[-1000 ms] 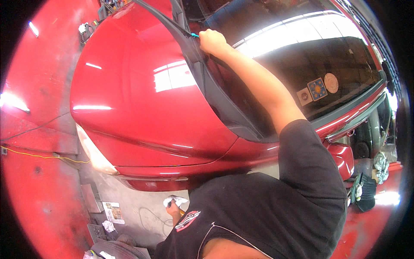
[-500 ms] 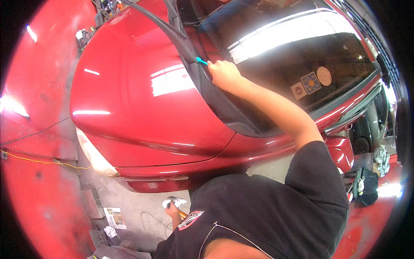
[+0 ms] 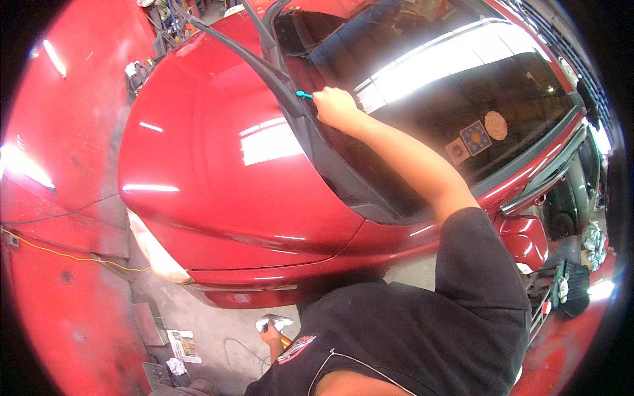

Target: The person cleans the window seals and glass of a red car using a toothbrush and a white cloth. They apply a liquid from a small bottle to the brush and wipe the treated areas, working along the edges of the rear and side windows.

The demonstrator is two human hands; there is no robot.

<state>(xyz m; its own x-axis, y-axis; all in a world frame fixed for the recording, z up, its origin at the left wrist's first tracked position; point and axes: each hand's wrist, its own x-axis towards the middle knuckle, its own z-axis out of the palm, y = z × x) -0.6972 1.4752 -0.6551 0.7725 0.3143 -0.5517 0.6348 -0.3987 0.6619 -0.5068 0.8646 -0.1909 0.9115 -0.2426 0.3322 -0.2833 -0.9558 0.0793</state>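
Note:
My right hand [image 3: 335, 107] reaches across a red car and is closed around a small teal tool [image 3: 304, 95]. The tool's rounded end is at the black cowl trim [image 3: 317, 142] along the foot of the windshield [image 3: 422, 112]; whether it touches the trim I cannot tell. Low in the picture, beside my body, my left hand [image 3: 269, 334] is closed on a crumpled white and dark thing [image 3: 276, 322], whose kind is unclear. An orange, rod-like piece [image 3: 285, 340] shows by that wrist, partly hidden by my black shirt.
The red hood [image 3: 211, 178] fills the middle left, with a pale headlight [image 3: 155, 251] at its corner. A yellow cord [image 3: 79, 257] runs along the red wall. Printed paper [image 3: 183, 346] and a crumpled white wad [image 3: 176, 366] lie on the floor. The side mirror [image 3: 524, 239] juts out at right.
The view has shifted slightly, so the hood sits lower and farther right. My right hand and the teal tool remain near the same stretch of trim. My left hand still grips its thing.

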